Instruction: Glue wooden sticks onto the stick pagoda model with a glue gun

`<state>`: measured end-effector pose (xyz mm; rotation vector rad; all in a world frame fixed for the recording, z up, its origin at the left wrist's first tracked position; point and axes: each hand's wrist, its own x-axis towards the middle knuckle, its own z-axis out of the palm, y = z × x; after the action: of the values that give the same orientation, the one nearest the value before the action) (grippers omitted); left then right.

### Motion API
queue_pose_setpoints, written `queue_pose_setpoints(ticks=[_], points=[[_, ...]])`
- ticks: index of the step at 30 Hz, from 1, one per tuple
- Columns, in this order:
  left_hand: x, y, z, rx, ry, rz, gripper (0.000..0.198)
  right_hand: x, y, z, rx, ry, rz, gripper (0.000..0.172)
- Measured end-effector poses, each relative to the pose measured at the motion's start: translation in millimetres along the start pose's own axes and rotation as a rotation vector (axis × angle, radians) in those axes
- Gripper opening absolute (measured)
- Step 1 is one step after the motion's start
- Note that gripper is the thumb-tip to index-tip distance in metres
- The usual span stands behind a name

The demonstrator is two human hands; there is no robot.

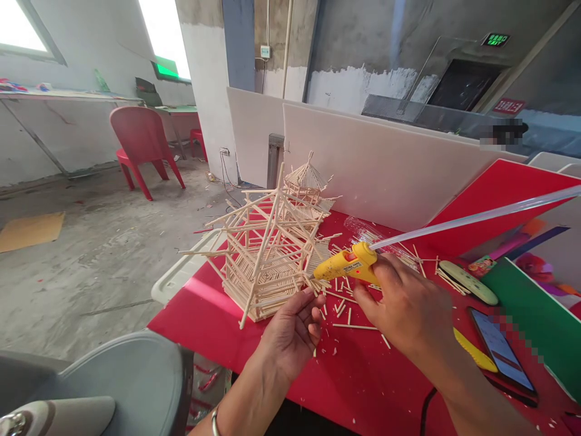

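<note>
A yellow hot glue gun (347,266) is gripped in my right hand (408,303), with a long clear glue stick (476,212) running out of its back. Its nozzle points left at the lower right corner of a small pavilion frame (265,260) built of thin wooden sticks. Just below that nozzle, my left hand (293,330) has its thumb and fingertips pinched together at the same corner. What they pinch is too small to make out. Behind the frame rises a stick-built tower (308,178) with a pointed roof.
Cut sticks (356,327) lie scattered over the red tabletop (336,375). To the right are a phone (502,345), a yellow utility knife (474,351) and an oval green case (467,281). White boards (372,163) stand behind. A grey stool (131,381) is at lower left.
</note>
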<state>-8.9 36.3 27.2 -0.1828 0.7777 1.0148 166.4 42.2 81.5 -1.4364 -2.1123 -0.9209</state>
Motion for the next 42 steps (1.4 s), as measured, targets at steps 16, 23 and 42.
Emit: queue_pose_setpoints(ticks=[16,23,42], points=[[-0.7,0.0,0.2,0.004,0.020,-0.005,0.005,1.4,-0.6,2.0,-0.021,0.035,-0.012,0.016],[0.2,0.1,-0.8,0.001,0.002,-0.014,0.005,2.8,-1.9,0.8,-0.012,0.047,-0.021,0.016],[-0.5,-1.9,-2.1,0.039,0.019,0.035,0.004,3.6,-4.3,2.3,-0.002,0.045,-0.027,0.015]])
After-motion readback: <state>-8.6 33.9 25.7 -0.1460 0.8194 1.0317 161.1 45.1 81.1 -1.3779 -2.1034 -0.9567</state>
